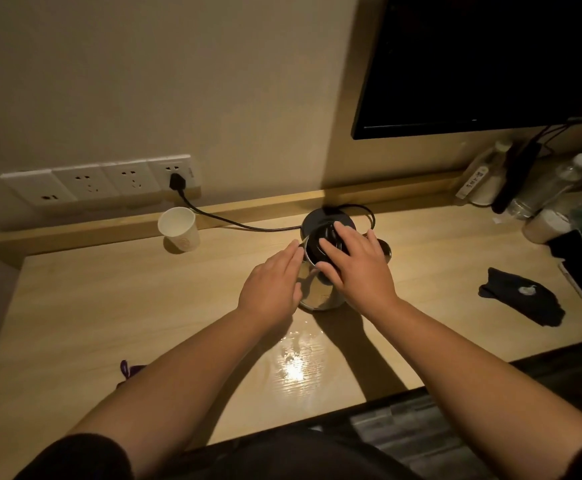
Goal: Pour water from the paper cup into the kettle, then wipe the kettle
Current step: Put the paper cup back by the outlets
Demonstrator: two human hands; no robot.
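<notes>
While the right hand (358, 268) presses flat on the kettle (320, 292) lid, the left hand's (272, 285) straight-fingered grip touches its side, holding nothing.

We can read no text: the white paper cup (179, 229) bears a faint emblem, and the clear plastic bottle's (483, 174) label print is too small to read.

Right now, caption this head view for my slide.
Both hands on the kettle, right hand over its lid; paper cup upright nearby.
</notes>
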